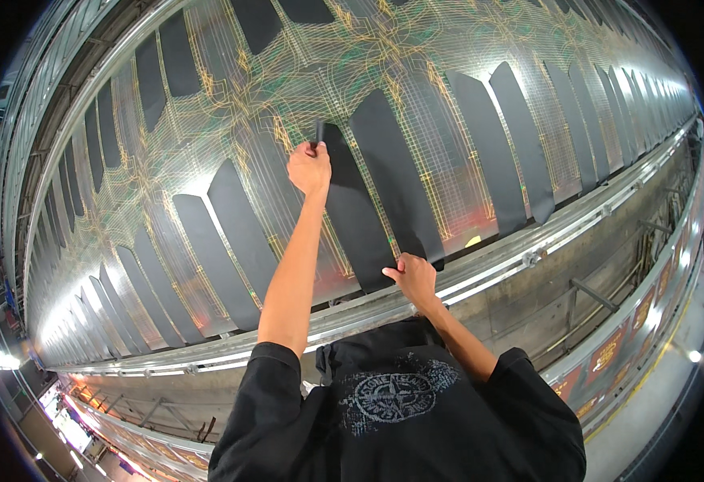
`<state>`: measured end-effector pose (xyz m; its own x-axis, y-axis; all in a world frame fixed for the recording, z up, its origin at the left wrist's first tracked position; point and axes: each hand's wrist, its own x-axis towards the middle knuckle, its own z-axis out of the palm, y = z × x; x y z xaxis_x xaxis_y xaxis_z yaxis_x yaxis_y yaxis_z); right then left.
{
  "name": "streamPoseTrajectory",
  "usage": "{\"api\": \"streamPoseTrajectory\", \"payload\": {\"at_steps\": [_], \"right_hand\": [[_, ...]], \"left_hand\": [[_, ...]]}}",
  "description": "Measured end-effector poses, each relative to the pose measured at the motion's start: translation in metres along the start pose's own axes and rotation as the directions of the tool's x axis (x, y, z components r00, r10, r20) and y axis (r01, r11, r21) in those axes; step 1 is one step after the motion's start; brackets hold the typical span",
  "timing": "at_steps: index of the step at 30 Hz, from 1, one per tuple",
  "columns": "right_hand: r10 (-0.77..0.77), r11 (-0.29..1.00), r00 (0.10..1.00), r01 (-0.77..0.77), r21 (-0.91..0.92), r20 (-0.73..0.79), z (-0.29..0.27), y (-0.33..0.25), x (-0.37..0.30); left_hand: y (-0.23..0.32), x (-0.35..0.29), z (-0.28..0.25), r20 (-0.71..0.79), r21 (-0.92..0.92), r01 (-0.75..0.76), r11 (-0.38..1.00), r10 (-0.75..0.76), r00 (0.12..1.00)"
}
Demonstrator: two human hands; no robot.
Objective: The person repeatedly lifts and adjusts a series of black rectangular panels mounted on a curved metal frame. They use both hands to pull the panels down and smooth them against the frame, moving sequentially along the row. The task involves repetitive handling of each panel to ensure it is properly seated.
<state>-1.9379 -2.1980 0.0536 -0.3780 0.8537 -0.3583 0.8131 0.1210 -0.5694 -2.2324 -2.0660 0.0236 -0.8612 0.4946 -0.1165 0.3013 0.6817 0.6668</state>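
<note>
A dark fabric panel (pixel 348 209) lies lengthwise in front of me on a long metal table marked with a web of yellow, green and white lines. My left hand (pixel 310 167) is closed in a pinch at the panel's far end, where a narrow strip of the cloth is turned up. At the near edge, my right hand (pixel 413 278) has its fingers curled and its thumb pointing left, beside the panel's lower corner; what sits under the fingers is hidden. Another dark panel (pixel 392 169) lies immediately to the right, its near end partly behind my right hand.
More dark panels (pixel 201 241) run in rows along both sides of the line-marked table (pixel 259 193). A metal rail (pixel 528 257) borders the table's near edge, close to my body. Beyond it on the right is a lower ledge with pipes (pixel 601 297).
</note>
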Motion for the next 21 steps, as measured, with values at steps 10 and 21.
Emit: {"api": "streamPoseTrajectory", "payload": {"at_steps": [10, 21], "right_hand": [[-0.023, 1.0, 0.999, 0.023, -0.001, -0.034, 0.002, 0.004, -0.003], [-0.022, 1.0, 0.999, 0.022, 0.008, -0.03, 0.006, 0.004, -0.004]], "left_hand": [[0.041, -0.117, -0.16, 0.136, -0.287, -0.596, 0.75, 0.648, 0.749], [0.004, -0.008, -0.118, 0.08, -0.285, -0.42, 0.862, 0.458, 0.885]]}}
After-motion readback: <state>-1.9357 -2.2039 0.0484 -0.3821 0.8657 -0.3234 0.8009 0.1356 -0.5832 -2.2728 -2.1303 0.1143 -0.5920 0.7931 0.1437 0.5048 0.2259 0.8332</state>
